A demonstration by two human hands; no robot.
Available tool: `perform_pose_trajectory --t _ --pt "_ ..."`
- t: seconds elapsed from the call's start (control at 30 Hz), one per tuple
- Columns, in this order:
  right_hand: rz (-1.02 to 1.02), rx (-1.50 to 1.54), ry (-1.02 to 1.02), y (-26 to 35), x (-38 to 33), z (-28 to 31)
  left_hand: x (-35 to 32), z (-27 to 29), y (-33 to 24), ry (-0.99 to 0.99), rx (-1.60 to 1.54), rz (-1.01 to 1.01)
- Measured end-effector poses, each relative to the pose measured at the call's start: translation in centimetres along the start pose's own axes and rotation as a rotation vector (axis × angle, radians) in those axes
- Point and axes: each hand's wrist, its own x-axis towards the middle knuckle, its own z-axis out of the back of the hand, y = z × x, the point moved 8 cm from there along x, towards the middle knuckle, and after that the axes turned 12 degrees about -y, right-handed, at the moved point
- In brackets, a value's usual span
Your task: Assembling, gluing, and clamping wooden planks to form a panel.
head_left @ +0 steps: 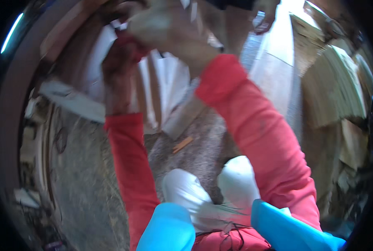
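Both of my arms, in red sleeves, reach up to the top of the head view. My left hand [117, 69] is raised at the upper left, smeared by motion. Against its fingers sits a red patch [132, 44], too blurred to name. To the right of it and slightly farther up, my right hand [169, 31] is a pale blur crossing toward the left one. Its fingers are not distinct, so I cannot tell what either hand holds. Beyond and below the hands stand long pale boards [165, 83].
Another person's hand [265, 16] hangs at the top, right of centre. A stack of thin wooden sheets [335, 88] stands at the right. On the rough floor [86, 167] lies a small orange-brown wood strip [182, 144]. A long white panel [71, 100] crosses the left side.
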Motion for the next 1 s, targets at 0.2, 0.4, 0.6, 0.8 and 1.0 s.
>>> perform_pose_trajectory --t 0.2,0.4,0.6,0.8,1.0 --pt "-0.141 0.004 0.104 0.7 0.0 3.0 0.9 -1.1 -0.4 0.328 -0.023 0.314" --pt "-0.190 0.048 0.095 0.8 -0.4 2.4 -0.4 -0.7 -1.0 -0.192 0.310 -0.051" --pt "-0.195 0.063 0.118 -0.5 -0.1 2.1 -0.2 -0.5 -1.2 -0.171 0.267 -0.011" --pt "-0.238 0.105 0.111 -0.3 0.1 2.6 0.7 -1.8 -0.7 0.259 0.086 0.292" --pt "-0.224 0.092 0.136 -1.2 -0.7 1.7 -0.9 -2.2 -1.1 -0.155 0.229 0.050"
